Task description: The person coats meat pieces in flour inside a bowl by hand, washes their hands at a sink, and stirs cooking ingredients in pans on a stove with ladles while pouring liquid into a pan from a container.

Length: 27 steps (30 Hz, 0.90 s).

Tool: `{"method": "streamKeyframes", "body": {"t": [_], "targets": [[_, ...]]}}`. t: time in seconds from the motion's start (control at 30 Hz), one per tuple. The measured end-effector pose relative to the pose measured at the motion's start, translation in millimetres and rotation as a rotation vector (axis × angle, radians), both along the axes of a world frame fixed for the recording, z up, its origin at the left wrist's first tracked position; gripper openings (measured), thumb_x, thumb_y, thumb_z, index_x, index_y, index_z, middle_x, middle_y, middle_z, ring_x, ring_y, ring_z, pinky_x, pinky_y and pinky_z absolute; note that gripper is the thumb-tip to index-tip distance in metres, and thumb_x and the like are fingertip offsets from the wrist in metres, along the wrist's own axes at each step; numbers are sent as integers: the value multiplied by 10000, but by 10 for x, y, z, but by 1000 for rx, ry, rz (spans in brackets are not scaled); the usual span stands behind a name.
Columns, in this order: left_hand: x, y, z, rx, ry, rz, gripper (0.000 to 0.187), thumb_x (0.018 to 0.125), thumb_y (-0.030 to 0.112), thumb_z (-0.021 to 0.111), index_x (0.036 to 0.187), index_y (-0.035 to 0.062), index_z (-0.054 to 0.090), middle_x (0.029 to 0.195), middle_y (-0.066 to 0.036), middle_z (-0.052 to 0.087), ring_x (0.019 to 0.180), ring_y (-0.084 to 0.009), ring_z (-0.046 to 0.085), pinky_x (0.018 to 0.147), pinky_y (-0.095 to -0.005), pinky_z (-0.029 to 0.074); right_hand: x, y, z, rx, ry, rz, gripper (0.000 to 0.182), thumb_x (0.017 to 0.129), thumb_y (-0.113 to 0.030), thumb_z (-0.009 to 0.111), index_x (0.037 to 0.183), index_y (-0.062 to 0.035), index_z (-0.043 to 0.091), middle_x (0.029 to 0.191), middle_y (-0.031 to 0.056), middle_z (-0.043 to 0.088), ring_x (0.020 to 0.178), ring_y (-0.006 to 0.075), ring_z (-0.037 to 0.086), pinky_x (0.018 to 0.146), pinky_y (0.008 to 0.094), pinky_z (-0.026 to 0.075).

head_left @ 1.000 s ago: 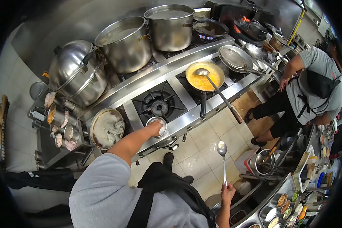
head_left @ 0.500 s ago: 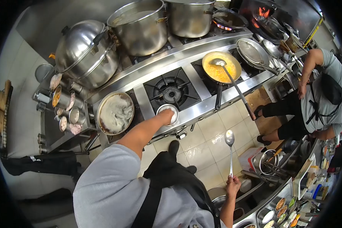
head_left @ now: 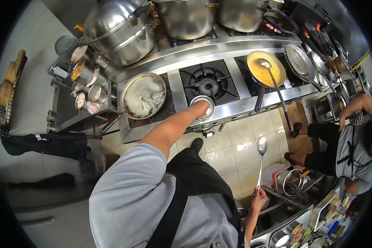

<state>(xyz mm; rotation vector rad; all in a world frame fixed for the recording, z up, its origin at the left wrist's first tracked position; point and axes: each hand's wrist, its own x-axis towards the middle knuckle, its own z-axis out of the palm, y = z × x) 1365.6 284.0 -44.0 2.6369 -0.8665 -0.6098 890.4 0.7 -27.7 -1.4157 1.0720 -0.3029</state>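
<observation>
At the front edge of the stove (head_left: 235,109), your left hand (head_left: 200,108) dips into the small bowl (head_left: 202,97), apparently for its white contents; finger closure unclear. Right hand (head_left: 258,199) grips the spoon (head_left: 262,146). Withdrawing calls for clearing the rim.

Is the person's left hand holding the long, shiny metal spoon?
No, the right hand holds the long, shiny metal spoon, while the left hand dips into the small, round metal bowl.

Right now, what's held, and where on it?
Right hand holds the spoon by its handle end. Left hand is in the bowl; can't tell if it holds anything.
</observation>
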Motion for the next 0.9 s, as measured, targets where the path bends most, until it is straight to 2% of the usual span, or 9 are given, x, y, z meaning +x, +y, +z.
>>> {"method": "streamKeyframes", "body": {"t": [0.03, 0.07, 0.2, 0.3, 0.43, 0.53, 0.67, 0.77, 0.9], "targets": [[-3, 7, 3, -3, 22, 19, 325, 754, 31, 621, 1074, 77, 646, 1114, -188, 613, 1079, -340, 573, 906, -402, 466, -8, -15, -13, 17, -7, -3, 225, 888, -213, 621, 719, -101, 523, 538, -32, 474, 414, 36, 395, 385, 186, 276], [-38, 42, 5, -116, -71, 27, 263, 691, 40, 646, 949, 66, 691, 945, -186, 656, 943, -344, 620, 833, -409, 484, 6, -10, 15, 7, 0, 2, 223, 887, -212, 622, 721, -99, 524, 539, -33, 473, 414, 35, 395, 385, 184, 275], [-31, 96, 109, -99, -117, -29, 245, 696, 41, 646, 931, 77, 706, 920, -203, 656, 935, -350, 621, 841, -411, 481, 70, 41, 192, 20, 29, 5, 221, 885, -213, 628, 728, -94, 528, 541, -33, 472, 415, 34, 393, 386, 181, 271], [-13, 116, 107, -117, -105, -58, 274, 700, 52, 655, 965, 94, 710, 946, -208, 656, 946, -352, 620, 853, -414, 477, 49, 31, 102, -21, 27, 3, 231, 882, -211, 633, 713, -100, 521, 537, -32, 465, 414, 36, 386, 385, 188, 269], [-65, 117, 235, -5, -46, -189, 447, 673, 26, 668, 1109, 119, 655, 1067, -174, 635, 1010, -342, 600, 895, -410, 470, 62, 39, 41, -28, 29, 13, 244, 882, -203, 630, 694, -105, 509, 537, -28, 461, 428, 45, 390, 401, 193, 284], [-68, 63, 236, 71, -69, -269, 510, 661, 29, 682, 1158, 121, 611, 1146, -147, 569, 1078, -336, 561, 919, -410, 462, 112, 60, 75, -39, 32, 26, 244, 883, -191, 626, 690, -105, 504, 538, -25, 461, 441, 50, 397, 415, 196, 294], [-56, 34, 241, 103, -162, -318, 467, 684, 25, 654, 1141, 107, 606, 1224, -144, 485, 1142, -331, 515, 951, -410, 446, 110, 24, 53, -64, 87, 47, 234, 881, -172, 622, 690, -104, 505, 538, -24, 461, 438, 48, 397, 411, 198, 288], [-47, 31, 144, 103, -158, -297, 421, 706, 18, 622, 1122, 86, 610, 1230, -159, 483, 1144, -336, 511, 948, -413, 448, 105, 0, 18, 40, 40, 4, 227, 879, -169, 624, 694, -101, 512, 542, -21, 468, 432, 46, 395, 404, 201, 279], [-24, 38, -12, 56, -183, -246, 261, 697, -3, 601, 953, 34, 633, 1163, -193, 521, 1122, -345, 519, 925, -409, 458, 131, -40, -62, -42, 31, 35, 223, 876, -177, 631, 700, -95, 521, 542, -18, 478, 425, 50, 396, 399, 203, 275]]}}
